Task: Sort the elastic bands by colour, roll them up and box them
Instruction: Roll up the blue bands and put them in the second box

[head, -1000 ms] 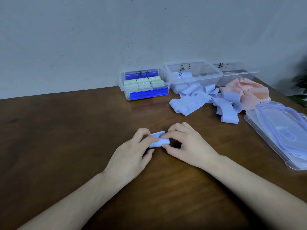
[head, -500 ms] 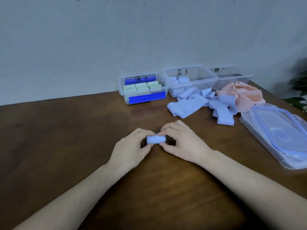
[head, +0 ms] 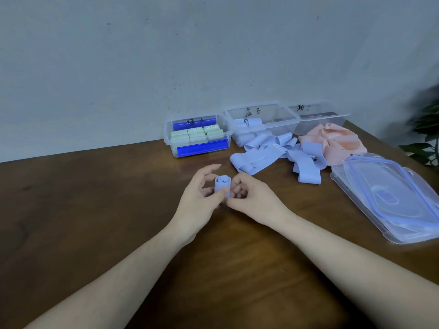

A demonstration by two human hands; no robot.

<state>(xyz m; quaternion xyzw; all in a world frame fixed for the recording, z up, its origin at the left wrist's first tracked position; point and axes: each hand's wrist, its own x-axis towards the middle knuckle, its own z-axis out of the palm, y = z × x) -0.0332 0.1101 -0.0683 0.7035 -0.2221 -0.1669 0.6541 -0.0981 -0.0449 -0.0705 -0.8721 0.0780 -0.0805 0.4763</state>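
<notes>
Both hands meet at the blue roll (head: 222, 186): left hand (head: 202, 198) pinches it upright, right hand (head: 249, 195) curls alongside, blue box (head: 262, 119) ahead-right.

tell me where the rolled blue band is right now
In the head view the rolled blue band stands on end at table centre, pinched by the left hand with the right hand beside it, nearer than the loose blue bands.

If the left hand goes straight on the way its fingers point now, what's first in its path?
Likely the loose blue bands: the left hand, pinching the rolled blue band, points up and right toward them. Depth is unclear.
</notes>
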